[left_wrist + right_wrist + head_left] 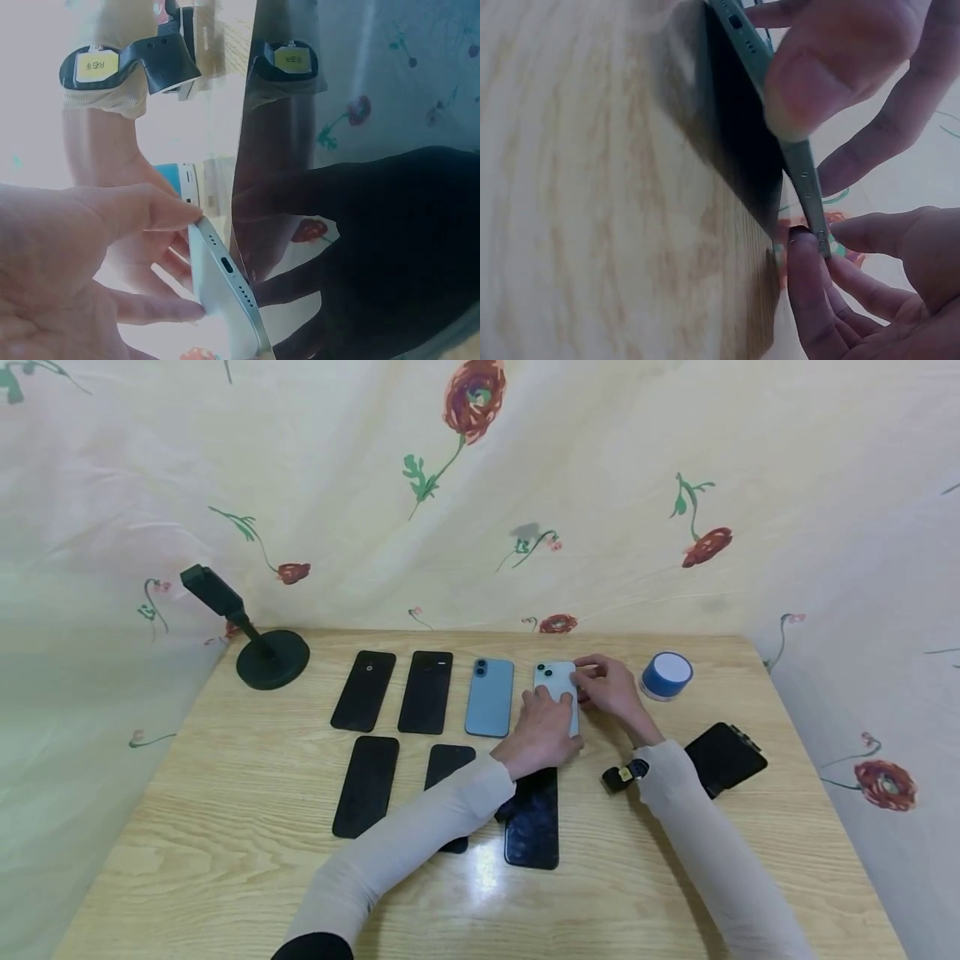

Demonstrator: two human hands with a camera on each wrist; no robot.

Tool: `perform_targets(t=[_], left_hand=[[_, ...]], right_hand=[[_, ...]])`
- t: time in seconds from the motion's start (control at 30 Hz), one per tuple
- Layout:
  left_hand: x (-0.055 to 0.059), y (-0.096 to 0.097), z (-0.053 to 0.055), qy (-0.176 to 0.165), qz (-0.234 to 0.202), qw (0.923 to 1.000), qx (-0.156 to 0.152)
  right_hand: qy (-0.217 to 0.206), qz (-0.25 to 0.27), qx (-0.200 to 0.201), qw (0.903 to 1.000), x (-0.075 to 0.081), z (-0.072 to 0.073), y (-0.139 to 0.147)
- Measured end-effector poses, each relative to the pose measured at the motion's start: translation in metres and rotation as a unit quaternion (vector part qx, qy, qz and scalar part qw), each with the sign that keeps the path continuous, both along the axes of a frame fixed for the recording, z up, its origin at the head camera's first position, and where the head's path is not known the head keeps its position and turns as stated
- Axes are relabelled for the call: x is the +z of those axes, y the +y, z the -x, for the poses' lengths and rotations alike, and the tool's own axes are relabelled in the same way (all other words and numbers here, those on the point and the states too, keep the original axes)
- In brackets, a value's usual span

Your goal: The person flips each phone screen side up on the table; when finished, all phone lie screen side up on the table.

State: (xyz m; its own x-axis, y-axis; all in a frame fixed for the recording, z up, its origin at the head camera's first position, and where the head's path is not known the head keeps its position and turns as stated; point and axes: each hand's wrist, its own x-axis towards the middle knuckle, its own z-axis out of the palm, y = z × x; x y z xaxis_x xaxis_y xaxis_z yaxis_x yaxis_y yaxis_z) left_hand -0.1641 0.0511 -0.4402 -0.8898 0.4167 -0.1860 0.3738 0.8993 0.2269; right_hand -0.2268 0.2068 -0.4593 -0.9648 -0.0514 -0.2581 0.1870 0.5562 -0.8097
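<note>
A pale blue smartphone [557, 678] with two camera lenses sits back up at the right end of the rear row. My left hand [542, 728] grips its lower part, the thumb at the charging-port edge [227, 265] in the left wrist view. With thumb and fingers, my right hand [609, 689] pinches its upper right corner; the right wrist view shows that hand [885, 292] at the far end of the phone's side edge [806, 180]. The phone is tilted, a dark gap and shadow beneath it. A blue smartphone [489, 697] lies just left of it.
Two black phones [363, 691] complete the rear row; in front lie more black phones [365, 787], one [532, 835] partly below my left wrist. A black stand [272, 660] is at back left. Right of my hands are a blue-and-white round container [667, 676] and a black device [726, 758].
</note>
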Motion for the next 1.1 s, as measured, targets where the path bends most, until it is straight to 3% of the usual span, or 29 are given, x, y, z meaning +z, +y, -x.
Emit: perform_targets(t=[0.27,0.47,0.67,1.1], left_hand=[[-0.002,-0.007,-0.001,-0.064,-0.097,0.9925,0.038],[-0.002,-0.012,0.002,-0.074,-0.137,0.9866,0.05],[0.0,-0.018,0.005,-0.081,-0.184,0.9774,0.064],[0.0,-0.027,0.005,-0.102,-0.247,0.9611,0.071]], right_hand=[[-0.021,0.046,-0.03,0.9983,0.0,-0.005,0.005],[-0.012,0.108,-0.035,0.9934,-0.003,-0.009,0.008],[0.007,0.154,-0.008,0.988,-0.001,-0.015,0.005],[-0.024,0.11,0.086,0.9899,-0.002,-0.025,0.002]])
